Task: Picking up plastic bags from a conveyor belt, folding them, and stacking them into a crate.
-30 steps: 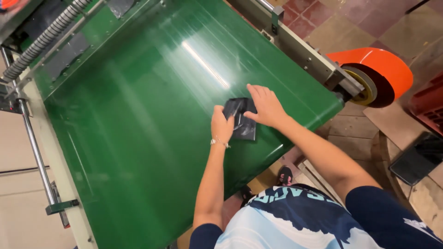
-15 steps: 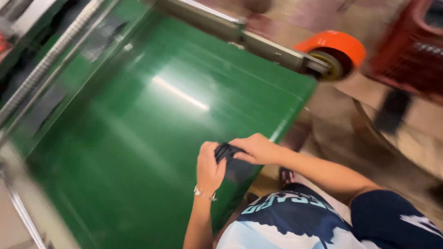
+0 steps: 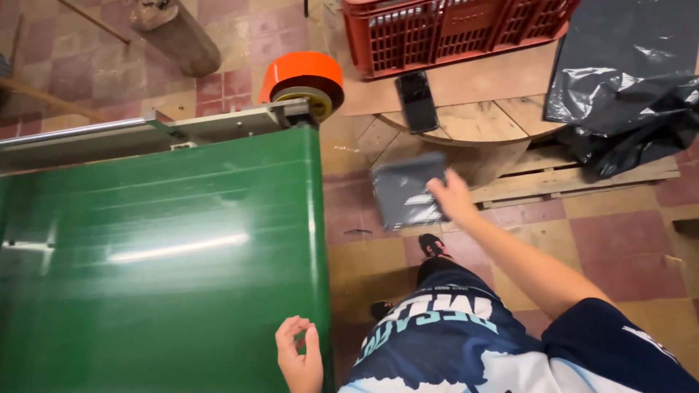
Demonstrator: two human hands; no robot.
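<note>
The green belt [image 3: 160, 255] fills the left side. At its near corner the left hand [image 3: 300, 356] is empty, fingers loosely curled. Further right, the right hand [image 3: 453, 198] pinches a flat grey packet [image 3: 406, 191] by its edge, held in the air between the belt and the wooden spool [image 3: 466, 127]. A grip nearer the packet's middle would likely keep it flat and steady

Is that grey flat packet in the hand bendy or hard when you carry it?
Probably bendy: the grey packet looks thin and flat, with creases. It seems light, since the right hand holds it out by one edge. Its shiny surface might be slippery.
</note>
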